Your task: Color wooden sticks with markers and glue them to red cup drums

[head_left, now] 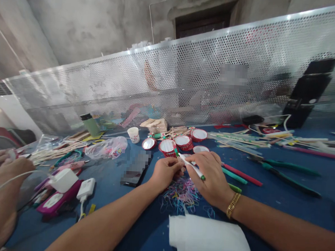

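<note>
My right hand (pixel 211 176), with a gold bracelet at its wrist, grips a white marker (pixel 190 165) with green ends. The marker slants up to the left. My left hand (pixel 166 172) is closed in a pinch beside the marker's upper end; what it pinches is hidden behind the fingers. Just beyond my hands stand red-rimmed round containers with white tops, among them one container (pixel 166 146) behind my left hand. Below my hands lies a tangled heap of coloured thin strands (pixel 182 193).
A phone (pixel 137 169) lies left of my hands, near a paper cup (pixel 133 135). Green-handled pliers (pixel 287 173) lie to the right. White folded material (pixel 209 238) is in front. At far left are another person's hands (pixel 12 168). A perforated metal screen (pixel 116 89) backs the blue table.
</note>
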The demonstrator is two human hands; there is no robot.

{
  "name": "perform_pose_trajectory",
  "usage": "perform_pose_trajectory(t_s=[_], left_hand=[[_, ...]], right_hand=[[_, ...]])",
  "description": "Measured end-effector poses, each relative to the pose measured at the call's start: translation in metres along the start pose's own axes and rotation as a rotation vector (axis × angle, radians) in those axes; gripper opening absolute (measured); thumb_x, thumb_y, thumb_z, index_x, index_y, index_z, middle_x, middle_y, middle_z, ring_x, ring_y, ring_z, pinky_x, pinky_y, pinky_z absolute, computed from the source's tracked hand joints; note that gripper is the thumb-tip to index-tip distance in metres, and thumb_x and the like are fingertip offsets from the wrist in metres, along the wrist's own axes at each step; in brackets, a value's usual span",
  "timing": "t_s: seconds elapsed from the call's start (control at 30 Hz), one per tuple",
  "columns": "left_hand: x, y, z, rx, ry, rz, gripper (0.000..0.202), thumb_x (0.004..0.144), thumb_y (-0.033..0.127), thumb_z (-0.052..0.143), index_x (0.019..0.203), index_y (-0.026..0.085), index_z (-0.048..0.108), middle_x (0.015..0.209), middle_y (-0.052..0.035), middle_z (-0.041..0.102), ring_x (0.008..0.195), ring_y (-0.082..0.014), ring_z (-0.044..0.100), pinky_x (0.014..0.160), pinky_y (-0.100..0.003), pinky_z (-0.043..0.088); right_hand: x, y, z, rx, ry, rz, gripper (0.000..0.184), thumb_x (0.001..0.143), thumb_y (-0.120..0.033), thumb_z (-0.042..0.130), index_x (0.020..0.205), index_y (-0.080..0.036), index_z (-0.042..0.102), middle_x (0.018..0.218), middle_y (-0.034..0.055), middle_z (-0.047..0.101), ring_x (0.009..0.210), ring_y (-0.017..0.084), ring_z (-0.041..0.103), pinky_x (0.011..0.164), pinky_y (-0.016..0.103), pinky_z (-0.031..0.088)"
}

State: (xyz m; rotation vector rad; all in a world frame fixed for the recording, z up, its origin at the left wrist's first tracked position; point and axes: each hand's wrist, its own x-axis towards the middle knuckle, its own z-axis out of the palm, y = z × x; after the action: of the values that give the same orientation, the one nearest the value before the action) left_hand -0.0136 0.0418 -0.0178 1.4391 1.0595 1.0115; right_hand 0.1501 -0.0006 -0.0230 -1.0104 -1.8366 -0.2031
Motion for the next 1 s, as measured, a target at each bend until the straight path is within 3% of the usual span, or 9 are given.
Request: perform_pose_trajectory(t_s=[1.0], left_hand=[[0.0001, 0.0019, 0.0005, 0.008, 0.016, 0.000, 0.034, 0.068, 0.044, 0.076, 0.059, 0.014, 0.062, 0.051, 0.0009, 0.058, 0.044, -0.0073, 0.047, 0.045, -0.020, 0.035]], right_hand=[[0.0002, -0.0010, -0.0004, 0.031, -0.001, -0.014, 0.012, 0.095, -0.027, 0.051, 0.099, -0.022, 0.061, 0.096, 0.0029, 0.070, 0.096, 0.022, 0.056, 0.088, 0.040, 0.034]])
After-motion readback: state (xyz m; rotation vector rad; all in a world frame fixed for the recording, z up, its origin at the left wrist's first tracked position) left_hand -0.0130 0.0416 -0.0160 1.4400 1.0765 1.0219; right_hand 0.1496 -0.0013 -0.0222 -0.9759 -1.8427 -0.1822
